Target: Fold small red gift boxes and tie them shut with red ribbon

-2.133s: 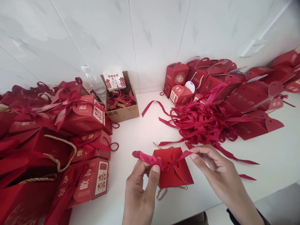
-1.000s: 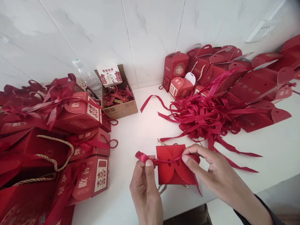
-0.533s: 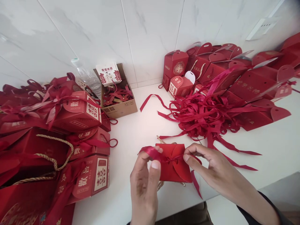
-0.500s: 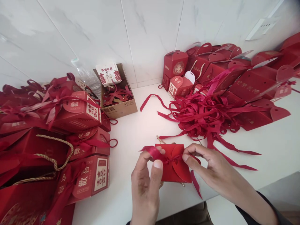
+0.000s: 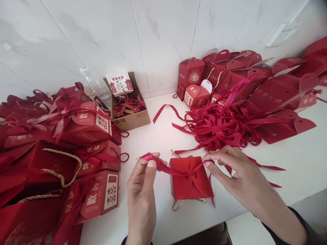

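A small red gift box (image 5: 182, 189) with curved overlapping flaps stands on the white table in front of me. A dark red ribbon (image 5: 176, 172) passes through the holes in its top and crosses at the middle. My left hand (image 5: 144, 183) pinches one ribbon end between thumb and fingers, left of the box. On the other side, my right hand (image 5: 235, 170) pinches the other length close to the box's upper right corner. Twisted gold cord handles (image 5: 178, 205) stick out at the box's front and back edges.
Finished-looking red boxes with bows (image 5: 87, 122) are piled at the left. A cardboard box (image 5: 134, 119) holding ribbon pieces and printed cards stands near the tiled wall. Loose red ribbons (image 5: 222, 126) lie heaped at the right, before several red boxes (image 5: 277, 90).
My left hand has moved left, drawing its ribbon end out longer and straighter. My right hand has risen slightly and shifted right, its ribbon length now stretched from the crossing.
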`<state>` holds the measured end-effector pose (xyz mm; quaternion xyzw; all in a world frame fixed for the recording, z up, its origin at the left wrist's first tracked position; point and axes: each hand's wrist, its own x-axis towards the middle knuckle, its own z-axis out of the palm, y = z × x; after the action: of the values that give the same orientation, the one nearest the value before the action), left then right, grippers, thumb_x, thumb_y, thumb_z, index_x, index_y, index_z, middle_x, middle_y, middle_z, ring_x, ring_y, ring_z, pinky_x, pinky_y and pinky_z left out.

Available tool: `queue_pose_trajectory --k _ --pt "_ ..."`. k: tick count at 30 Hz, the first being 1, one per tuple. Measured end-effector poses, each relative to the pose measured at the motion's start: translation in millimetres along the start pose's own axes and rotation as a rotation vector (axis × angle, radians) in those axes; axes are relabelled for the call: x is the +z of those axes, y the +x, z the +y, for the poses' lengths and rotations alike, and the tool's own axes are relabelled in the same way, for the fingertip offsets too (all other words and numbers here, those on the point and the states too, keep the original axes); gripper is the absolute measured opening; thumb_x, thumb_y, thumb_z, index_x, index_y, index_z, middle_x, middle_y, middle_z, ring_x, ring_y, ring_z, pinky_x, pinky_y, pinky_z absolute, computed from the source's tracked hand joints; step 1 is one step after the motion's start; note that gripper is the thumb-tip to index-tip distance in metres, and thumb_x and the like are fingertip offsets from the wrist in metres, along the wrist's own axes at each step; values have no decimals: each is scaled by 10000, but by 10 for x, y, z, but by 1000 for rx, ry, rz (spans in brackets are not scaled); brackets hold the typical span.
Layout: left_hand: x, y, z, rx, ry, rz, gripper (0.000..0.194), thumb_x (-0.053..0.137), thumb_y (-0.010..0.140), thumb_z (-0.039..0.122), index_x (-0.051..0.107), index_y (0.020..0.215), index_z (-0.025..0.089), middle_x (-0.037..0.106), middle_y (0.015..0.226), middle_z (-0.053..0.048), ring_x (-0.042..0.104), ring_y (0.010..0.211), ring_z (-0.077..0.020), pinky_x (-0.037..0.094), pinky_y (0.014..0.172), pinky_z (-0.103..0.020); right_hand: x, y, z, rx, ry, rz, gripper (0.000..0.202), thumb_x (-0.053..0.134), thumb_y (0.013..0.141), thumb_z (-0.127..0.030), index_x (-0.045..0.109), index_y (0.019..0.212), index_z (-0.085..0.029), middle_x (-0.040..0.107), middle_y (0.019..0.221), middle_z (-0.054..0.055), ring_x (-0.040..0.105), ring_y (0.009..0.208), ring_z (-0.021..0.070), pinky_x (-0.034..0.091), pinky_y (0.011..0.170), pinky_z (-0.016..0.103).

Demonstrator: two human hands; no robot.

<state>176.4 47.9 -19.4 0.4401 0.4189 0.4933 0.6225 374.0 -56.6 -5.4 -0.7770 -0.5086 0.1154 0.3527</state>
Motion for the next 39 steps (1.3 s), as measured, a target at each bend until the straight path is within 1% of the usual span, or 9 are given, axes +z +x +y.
queue_pose_trajectory --k 3,8,14,20,25,29,32,36,39 --pt "76 133 109 87 121 -88 201 732 967 452 792 1028 271 783 1062 -15 706 995 -153 538 879 -220 44 81 -116 -87 -43 77 170 602 1018 -312 762 1074 -294 770 851 -8 692 656 177 581 631 304" --pt "317 329 264 210 165 -291 155 693 984 356 763 957 220 768 935 -25 700 871 -166 553 826 -253 156 236 -403 -350 43 77 314 500 1063 -236 675 1323 -239 750 1315 66 695 1250 215 578 1060 352" --pt "475 465 389 320 128 -382 147 626 1014 235 744 1100 248 753 1063 -18 668 911 -155 532 884 -272 144 321 -517 -444 59 62 505 487 1079 -255 482 1584 -283 574 1585 55 521 1480 231 497 1197 418" --pt "534 489 439 309 133 -345 194 653 990 260 692 1181 253 689 913 15 633 845 -144 517 841 -265 100 345 -514 -461 48 77 576 513 1081 -280 384 1639 -334 513 1640 27 469 1519 227 457 1228 417" --pt "393 540 317 240 211 -282 192 664 959 325 671 1110 208 671 861 -7 653 838 -174 523 825 -302 48 299 -340 -319 13 143 443 471 1092 -340 536 1530 -313 594 1543 66 581 1417 244 567 1110 414" --pt "78 403 58 145 283 -45 399 663 951 330 557 1316 208 667 1108 -71 650 996 -203 509 858 -324 -57 197 -48 -98 -147 94 382 488 1053 -440 674 1322 -242 773 1194 121 761 1042 321 659 801 482" --pt "-57 114 -95 261 469 178 447 649 975 319 505 1394 266 580 1346 -97 591 1177 -227 484 959 -361 -119 85 51 -60 -211 99 305 521 1032 -466 683 1192 -264 774 1071 104 742 947 330 628 721 469" --pt "0 -210 -144 550 803 4 354 613 993 214 603 1332 316 522 1446 -96 498 1382 -283 448 1088 -439 -109 -18 -51 -156 -214 107 250 549 1035 -409 662 1230 -301 672 1071 103 681 983 308 597 805 461" --pt "76 -262 -140 605 922 -168 374 606 985 166 626 1330 310 426 1571 -117 408 1475 -334 435 1135 -529 -44 -43 -154 -212 -200 133 188 559 1037 -331 675 1183 -309 592 1042 90 641 959 289 577 810 453"
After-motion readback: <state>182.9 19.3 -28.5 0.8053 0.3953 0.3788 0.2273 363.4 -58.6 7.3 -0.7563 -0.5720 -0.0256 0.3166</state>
